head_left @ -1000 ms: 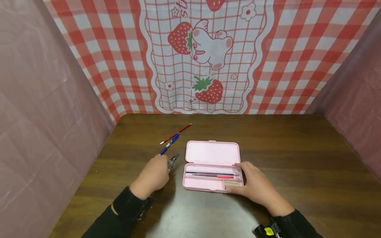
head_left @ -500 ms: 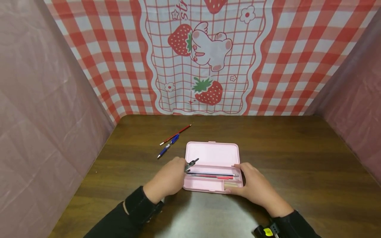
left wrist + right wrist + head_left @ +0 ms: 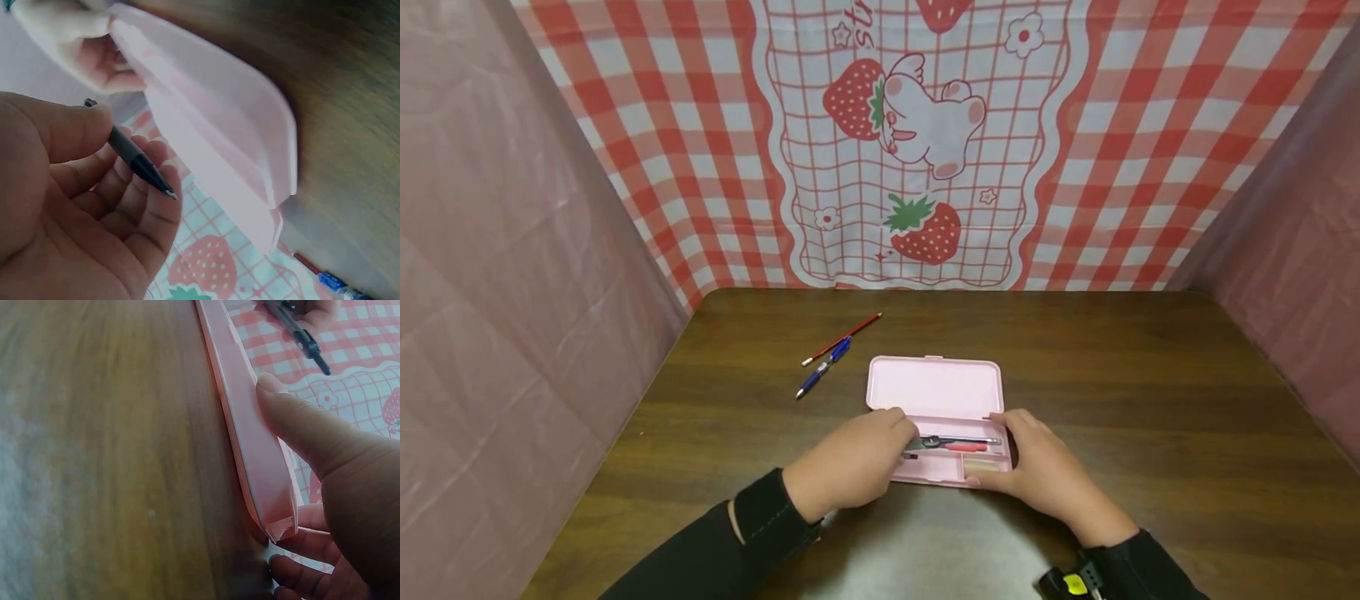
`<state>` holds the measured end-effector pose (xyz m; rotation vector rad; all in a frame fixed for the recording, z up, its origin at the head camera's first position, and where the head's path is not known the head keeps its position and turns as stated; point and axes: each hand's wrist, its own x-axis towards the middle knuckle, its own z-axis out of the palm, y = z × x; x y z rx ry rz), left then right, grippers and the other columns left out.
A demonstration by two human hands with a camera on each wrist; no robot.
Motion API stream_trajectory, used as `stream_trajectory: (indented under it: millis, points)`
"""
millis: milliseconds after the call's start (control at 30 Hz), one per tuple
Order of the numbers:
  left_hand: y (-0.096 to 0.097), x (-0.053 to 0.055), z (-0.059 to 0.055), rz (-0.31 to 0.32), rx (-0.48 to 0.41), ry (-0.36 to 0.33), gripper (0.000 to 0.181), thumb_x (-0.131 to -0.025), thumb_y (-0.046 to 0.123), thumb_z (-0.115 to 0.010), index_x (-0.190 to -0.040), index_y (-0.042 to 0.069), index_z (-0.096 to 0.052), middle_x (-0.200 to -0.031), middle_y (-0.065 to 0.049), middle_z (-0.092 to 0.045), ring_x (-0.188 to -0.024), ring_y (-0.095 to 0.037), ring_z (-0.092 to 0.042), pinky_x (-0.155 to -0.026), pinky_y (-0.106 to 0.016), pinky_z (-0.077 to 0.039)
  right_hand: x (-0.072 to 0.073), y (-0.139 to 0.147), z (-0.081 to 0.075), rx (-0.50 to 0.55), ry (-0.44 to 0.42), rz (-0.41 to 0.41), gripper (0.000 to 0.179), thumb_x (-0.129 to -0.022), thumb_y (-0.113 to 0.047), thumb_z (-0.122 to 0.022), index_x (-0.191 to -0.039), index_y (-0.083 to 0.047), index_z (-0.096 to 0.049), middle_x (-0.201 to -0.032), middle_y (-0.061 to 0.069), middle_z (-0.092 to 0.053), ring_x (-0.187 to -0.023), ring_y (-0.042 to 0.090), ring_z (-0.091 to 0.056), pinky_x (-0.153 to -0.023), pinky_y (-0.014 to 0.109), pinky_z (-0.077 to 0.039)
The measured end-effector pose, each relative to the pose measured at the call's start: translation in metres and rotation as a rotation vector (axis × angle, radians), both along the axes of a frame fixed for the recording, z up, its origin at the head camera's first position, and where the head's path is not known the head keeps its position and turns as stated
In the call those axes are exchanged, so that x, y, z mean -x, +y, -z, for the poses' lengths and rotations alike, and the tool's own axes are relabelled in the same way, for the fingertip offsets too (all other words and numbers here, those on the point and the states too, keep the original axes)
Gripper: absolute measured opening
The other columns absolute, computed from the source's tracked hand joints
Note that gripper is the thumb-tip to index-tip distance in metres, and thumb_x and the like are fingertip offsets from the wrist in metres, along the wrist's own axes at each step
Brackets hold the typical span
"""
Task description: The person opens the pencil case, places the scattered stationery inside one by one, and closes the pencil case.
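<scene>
A pink pencil case (image 3: 935, 387) lies open on the table, its lid folded back. Over its left half, my left hand (image 3: 853, 458) pinches a grey and black drawing compass (image 3: 930, 442) between thumb and fingers; the left wrist view shows the compass (image 3: 134, 153) along the fingers. My right hand (image 3: 1041, 467) grips the case's right end, thumb on the near rim and fingers on the far side. Inside the case are a dark slim pencil (image 3: 983, 439), a red pen (image 3: 967, 447) and a pale block (image 3: 981, 465) in the small compartment. The left hand hides the case's left end.
A red pencil (image 3: 850, 335) and a blue pen (image 3: 822, 369) lie on the brown table (image 3: 1112, 367), left of the case. Behind the table hangs a red checked cloth (image 3: 1150, 150); pink cloth (image 3: 527, 292) hangs at the sides.
My left hand has carried the compass right, from beside the blue pen to over the pencil case's left half. The right hand keeps its grip on the case.
</scene>
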<state>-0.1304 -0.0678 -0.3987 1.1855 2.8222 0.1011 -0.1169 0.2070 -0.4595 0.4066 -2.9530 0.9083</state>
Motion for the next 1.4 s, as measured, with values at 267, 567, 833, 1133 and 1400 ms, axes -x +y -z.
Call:
stream_trajectory:
  millis: [267,567,833,1133,1400]
  points:
    - [0.001,0.002,0.013,0.117,0.085,0.190,0.013,-0.100,0.014,-0.066,-0.113,0.012,-0.068,-0.098,0.002,-0.057,-0.088,-0.012,-0.055,-0.085,-0.029,-0.050,0.000,0.000,-0.001,-0.007,-0.017,-0.005,0.097,-0.069,-0.067,-0.086,-0.134,-0.001,-0.059,-0.127,0.015,-0.061,-0.114,0.033,-0.060,-0.096,0.056,-0.048]
    - [0.004,0.002,0.016,0.145,0.108,0.188,0.013,-0.104,0.017,-0.062,-0.113,0.015,-0.070,-0.092,0.004,-0.054,-0.084,-0.012,-0.052,-0.083,-0.031,-0.049,0.000,0.000,0.000,0.003,0.008,-0.006,0.094,-0.068,-0.066,-0.088,-0.131,-0.002,-0.060,-0.124,0.013,-0.061,-0.112,0.032,-0.060,-0.095,0.055,-0.049]
    - [0.009,0.001,0.017,0.130,0.147,0.077,0.019,-0.105,0.018,-0.060,-0.121,0.015,-0.070,-0.101,0.003,-0.061,-0.090,-0.012,-0.056,-0.088,-0.031,-0.050,0.000,0.000,0.000,0.001,0.016,-0.007,0.094,-0.068,-0.067,-0.088,-0.131,-0.002,-0.061,-0.123,0.013,-0.062,-0.111,0.032,-0.061,-0.094,0.055,-0.049]
    - [0.012,0.002,0.019,0.120,0.142,0.061,0.019,-0.105,0.020,-0.061,-0.121,0.015,-0.070,-0.100,0.003,-0.061,-0.090,-0.012,-0.056,-0.088,-0.031,-0.050,0.000,0.000,-0.001,-0.007,0.006,-0.007,0.095,-0.069,-0.066,-0.087,-0.133,-0.001,-0.059,-0.124,0.014,-0.061,-0.112,0.033,-0.061,-0.095,0.055,-0.049]
    - [0.013,0.000,0.021,0.116,0.150,0.063,0.021,-0.104,0.019,-0.061,-0.122,0.016,-0.071,-0.103,0.003,-0.063,-0.092,-0.013,-0.059,-0.088,-0.032,-0.052,-0.001,0.000,-0.001,-0.004,0.011,-0.007,0.095,-0.068,-0.068,-0.086,-0.131,-0.002,-0.060,-0.124,0.013,-0.062,-0.112,0.032,-0.061,-0.095,0.055,-0.049]
